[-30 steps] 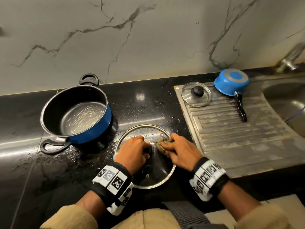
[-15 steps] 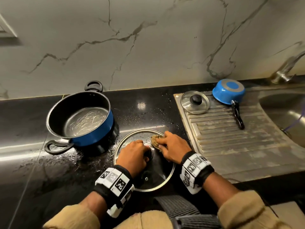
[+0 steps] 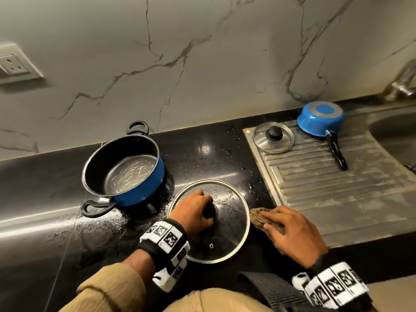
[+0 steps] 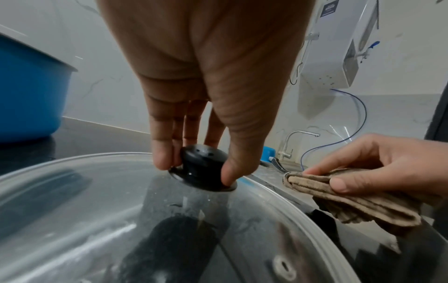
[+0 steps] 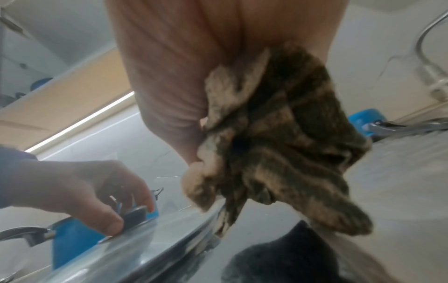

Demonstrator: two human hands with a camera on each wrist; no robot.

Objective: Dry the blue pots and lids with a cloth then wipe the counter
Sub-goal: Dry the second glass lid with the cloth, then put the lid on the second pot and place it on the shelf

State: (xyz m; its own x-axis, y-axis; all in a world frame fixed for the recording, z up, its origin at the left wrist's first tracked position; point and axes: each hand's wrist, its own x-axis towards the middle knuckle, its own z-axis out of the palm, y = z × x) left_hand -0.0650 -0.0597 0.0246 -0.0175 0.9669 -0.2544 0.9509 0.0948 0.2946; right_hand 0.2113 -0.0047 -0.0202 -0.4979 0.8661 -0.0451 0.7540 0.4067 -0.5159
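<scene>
A large glass lid [image 3: 227, 233] lies on the black counter [image 3: 45, 199] in front of me. My left hand [image 3: 193, 210] pinches its black knob [image 4: 203, 166] between fingers and thumb. My right hand [image 3: 290, 233] grips a folded brown cloth [image 3: 258, 218] just off the lid's right rim, as the left wrist view shows [image 4: 339, 197]. A big blue pot [image 3: 126, 170] with black handles stands upright to the left. On the steel drainboard [image 3: 337, 188] lie a small glass lid [image 3: 273, 137] and a small blue saucepan [image 3: 320, 118], upside down.
Water drops spot the counter around the big pot and the lid. The sink basin [image 3: 394, 136] and a tap [image 3: 403, 84] are at the far right. A wall socket [image 3: 15, 64] sits on the marble backsplash at left.
My right hand has drawn the cloth from beside the knob out to the right, off the lid's rim. The left hand has kept its hold on the knob.
</scene>
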